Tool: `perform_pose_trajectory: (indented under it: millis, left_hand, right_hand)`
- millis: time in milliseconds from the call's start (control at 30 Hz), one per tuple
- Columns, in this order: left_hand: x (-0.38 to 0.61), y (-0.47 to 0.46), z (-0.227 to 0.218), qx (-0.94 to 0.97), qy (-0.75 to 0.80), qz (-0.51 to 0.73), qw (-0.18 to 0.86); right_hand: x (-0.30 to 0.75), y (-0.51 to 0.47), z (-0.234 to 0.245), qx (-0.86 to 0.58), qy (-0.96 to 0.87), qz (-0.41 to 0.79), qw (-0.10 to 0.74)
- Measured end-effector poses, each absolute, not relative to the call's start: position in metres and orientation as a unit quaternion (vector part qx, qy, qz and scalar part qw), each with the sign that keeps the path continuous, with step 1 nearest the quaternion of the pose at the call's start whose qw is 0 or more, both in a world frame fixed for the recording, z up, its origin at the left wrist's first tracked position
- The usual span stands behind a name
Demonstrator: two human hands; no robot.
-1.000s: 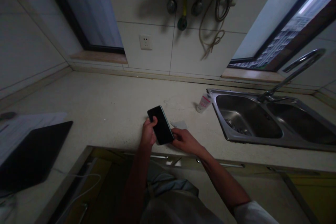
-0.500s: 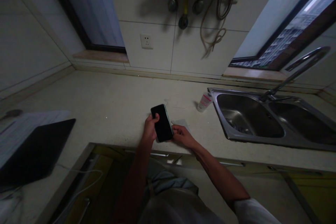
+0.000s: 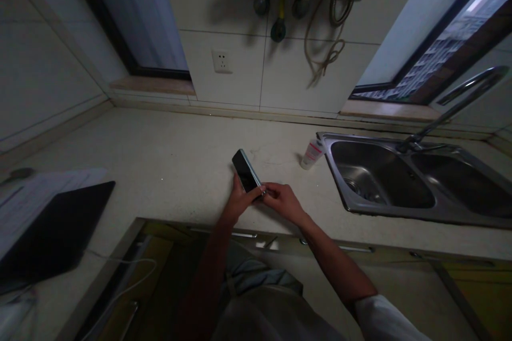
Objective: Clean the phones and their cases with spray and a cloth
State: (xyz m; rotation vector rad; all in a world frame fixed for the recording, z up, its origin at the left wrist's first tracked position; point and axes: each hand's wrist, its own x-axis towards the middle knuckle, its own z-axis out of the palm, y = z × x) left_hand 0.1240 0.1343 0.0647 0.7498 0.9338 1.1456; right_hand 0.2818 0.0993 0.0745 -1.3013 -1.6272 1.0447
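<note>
Gripping phone (image 3: 245,170), container (image 3: 312,154) beside sink (image 3: 390,178), papers (image 3: 36,194) at far left

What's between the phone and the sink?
On the counter, a container with pink markings, near the sink; also the right hand, at the phone. The head view shows both.

Dim throughout, underexposed. Cool daylight at the right-hand window (image 3: 412,32); its outside view brightest. Glints on faucet (image 3: 452,110) and sink (image 3: 338,178). Faint shadow left of the tube (image 3: 312,153). Near-black below the countertop's (image 3: 180,160) front edge. Left hand (image 3: 238,201) and right hand (image 3: 283,202) dusky, finger detail soft. Wide-angle stretch toward the corners.
</note>
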Motion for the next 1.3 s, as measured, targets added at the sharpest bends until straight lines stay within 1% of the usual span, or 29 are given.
perform_pose_trajectory:
  millis: [67,133,300,533,700,833,967,1033,1100,1133,1200,1267,1300]
  left_hand:
    - [0.118,0.132,0.068,0.366,0.430,0.433,0.703]
    - [0.112,0.133,0.071,0.383,0.430,0.395,0.716]
    - [0.108,0.135,0.072,0.348,0.391,0.404,0.750]
    - [0.121,0.143,0.066,0.292,0.342,0.447,0.773]
    - [0.110,0.143,0.067,0.252,0.320,0.449,0.796]
    - [0.100,0.140,0.065,0.263,0.316,0.439,0.799]
    - [0.093,0.134,0.065,0.275,0.319,0.409,0.809]
    - [0.091,0.129,0.068,0.282,0.318,0.384,0.820]
    - [0.092,0.126,0.072,0.296,0.329,0.366,0.819]
    - [0.092,0.126,0.074,0.307,0.346,0.365,0.808]
    - [0.091,0.128,0.075,0.344,0.414,0.379,0.753]
    - [0.086,0.132,0.074,0.403,0.504,0.386,0.659]
    - [0.082,0.135,0.073,0.440,0.543,0.387,0.601]
  right_hand:
    - [0.281,0.094,0.081,-0.525,-0.682,0.348,0.371]
    - [0.279,0.090,0.087,-0.527,-0.712,0.303,0.351]
    - [0.273,0.084,0.090,-0.529,-0.749,0.234,0.322]
    - [0.263,0.098,0.073,-0.544,-0.784,0.129,0.269]
    - [0.271,0.110,0.060,-0.473,-0.826,0.126,0.277]
    - [0.280,0.116,0.059,-0.447,-0.851,0.125,0.245]
    - [0.290,0.125,0.073,-0.493,-0.826,0.113,0.248]
    - [0.297,0.130,0.084,-0.525,-0.802,0.119,0.259]
    - [0.303,0.134,0.093,-0.543,-0.775,0.143,0.290]
    - [0.305,0.136,0.097,-0.551,-0.752,0.164,0.322]
    - [0.308,0.139,0.099,-0.562,-0.668,0.243,0.422]
    - [0.308,0.139,0.097,-0.551,-0.534,0.366,0.527]
    - [0.306,0.138,0.093,-0.537,-0.460,0.429,0.563]
